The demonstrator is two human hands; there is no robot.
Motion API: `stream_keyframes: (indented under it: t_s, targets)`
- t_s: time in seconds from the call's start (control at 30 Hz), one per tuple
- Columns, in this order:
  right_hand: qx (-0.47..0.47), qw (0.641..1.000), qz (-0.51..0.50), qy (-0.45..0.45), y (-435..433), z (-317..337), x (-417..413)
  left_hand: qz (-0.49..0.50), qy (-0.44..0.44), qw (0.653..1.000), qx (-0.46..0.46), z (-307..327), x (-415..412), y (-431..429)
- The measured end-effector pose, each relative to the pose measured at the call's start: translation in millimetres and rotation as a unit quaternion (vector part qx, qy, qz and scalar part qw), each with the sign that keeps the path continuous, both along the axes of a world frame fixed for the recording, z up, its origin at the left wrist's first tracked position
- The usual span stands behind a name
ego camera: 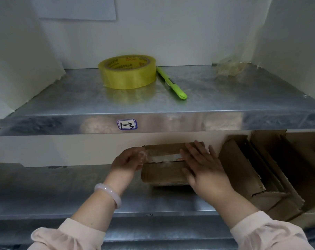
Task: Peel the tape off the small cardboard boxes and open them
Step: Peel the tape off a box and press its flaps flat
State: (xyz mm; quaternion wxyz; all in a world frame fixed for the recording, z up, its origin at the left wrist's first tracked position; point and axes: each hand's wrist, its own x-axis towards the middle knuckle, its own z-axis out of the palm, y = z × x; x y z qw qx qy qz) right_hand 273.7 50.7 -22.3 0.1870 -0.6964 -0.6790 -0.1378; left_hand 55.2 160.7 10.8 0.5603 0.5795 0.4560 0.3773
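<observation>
While the right hand (pixel 205 170) is pressing, fingers spread, on the small cardboard box (pixel 164 175) lying between both hands, the left hand (pixel 128 162) is pinching the loose end of the clear tape (pixel 164 157), probably thin, sticky, easily torn.

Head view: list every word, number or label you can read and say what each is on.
"1-3", handwritten on the white sticker on the upper shelf, front edge.
Red print on the core of the yellow tape roll: too blurred to read.
The small cardboard box and its clear tape: no text visible.
</observation>
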Motion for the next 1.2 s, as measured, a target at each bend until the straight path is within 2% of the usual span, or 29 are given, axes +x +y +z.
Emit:
stream_keyframes:
  t_s: [0.13,0.2,0.27,0.3,0.37,0.47,0.53,0.67,0.73,0.87,0.97,1.03,1.13,1.17,1.2]
  targets:
    - [-0.059,0.997,-0.003,-0.047,-3,2,3,-0.014,-0.060,0.998,0.028,0,5,-3]
    - [-0.076,0.996,-0.004,-0.050,-2,4,7,-0.043,-0.034,0.994,0.093,-2,9,-5]
    - [-0.084,0.995,-0.010,-0.046,-1,6,8,-0.078,0.056,0.980,0.177,-5,12,-6]
    - [-0.084,0.995,-0.011,-0.042,-1,6,7,-0.089,0.121,0.963,0.223,-7,14,-5]
    - [-0.077,0.996,-0.008,-0.032,-2,5,6,-0.079,0.242,0.908,0.334,-13,15,-4]
    - [-0.052,0.998,-0.003,-0.024,-2,2,4,-0.017,0.344,0.830,0.438,-17,21,-4]
    - [-0.036,0.999,0.000,-0.020,-3,1,4,0.004,0.370,0.804,0.465,-18,25,-4]
    - [-0.013,1.000,0.006,-0.013,-3,0,5,0.019,0.401,0.785,0.472,-20,28,-1]
    - [-0.009,1.000,-0.007,0.002,-4,-2,10,0.037,0.408,0.799,0.439,-19,21,0]
    - [-0.018,0.999,-0.029,0.020,-7,-2,27,0.082,0.357,0.890,0.271,-22,-8,15]
    - [-0.023,0.999,-0.024,0.015,-7,-2,30,0.127,0.259,0.935,0.208,-25,-24,19]
    - [-0.020,0.999,-0.031,0.025,-8,-5,31,0.168,0.228,0.950,0.127,-22,-31,21]
    - [-0.024,0.999,-0.028,0.029,-9,-6,34,0.154,0.242,0.957,0.044,-26,-36,20]
    - [-0.026,0.999,-0.029,0.030,-8,-5,34,0.153,0.191,0.969,0.021,-25,-33,17]
    - [-0.025,0.999,-0.030,0.033,-8,-5,34,0.152,0.101,0.983,-0.012,-25,-29,14]
